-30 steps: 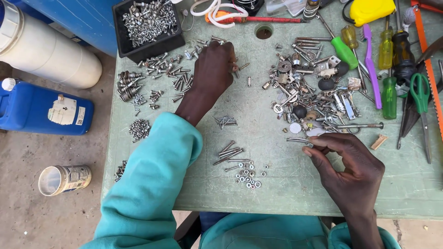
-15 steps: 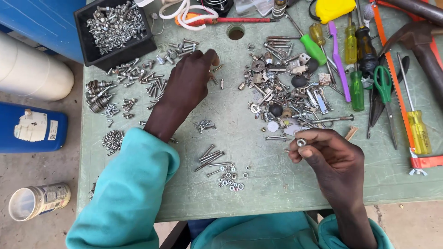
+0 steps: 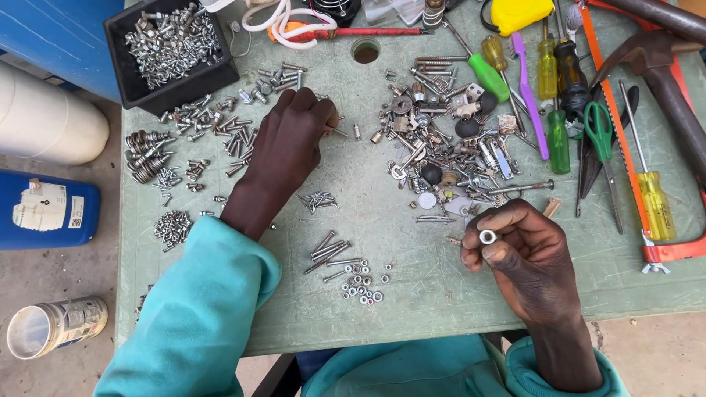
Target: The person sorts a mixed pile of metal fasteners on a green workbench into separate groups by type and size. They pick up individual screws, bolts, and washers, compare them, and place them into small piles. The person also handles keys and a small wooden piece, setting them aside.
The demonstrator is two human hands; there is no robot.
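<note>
The nut [image 3: 487, 237] in my right hand [image 3: 526, 261] is a small ring of bright silver metal with a round hole through its middle. I judge it light, rigid and smooth enough to slip, so the hold belongs on its outer rim, thumb against fingertip, never across the hole. My right fingers [image 3: 507, 220] are curled in and pinch it there, just above the near part of the green table [image 3: 412, 294]. My left hand [image 3: 290, 140] rests knuckles-up farther out, its fingers bent around a thin nail [image 3: 338, 132] that juts out toward the centre; such a nail is stiff and pointed and is best taken along the shank. Between my hands lie a cluster of small nuts [image 3: 362, 285] and a few long nails [image 3: 329, 248]. A mixed heap of screws and fittings [image 3: 448, 154] sits beyond my right hand, and a black tray of bolts [image 3: 170, 51] occupies the far left corner.
</note>
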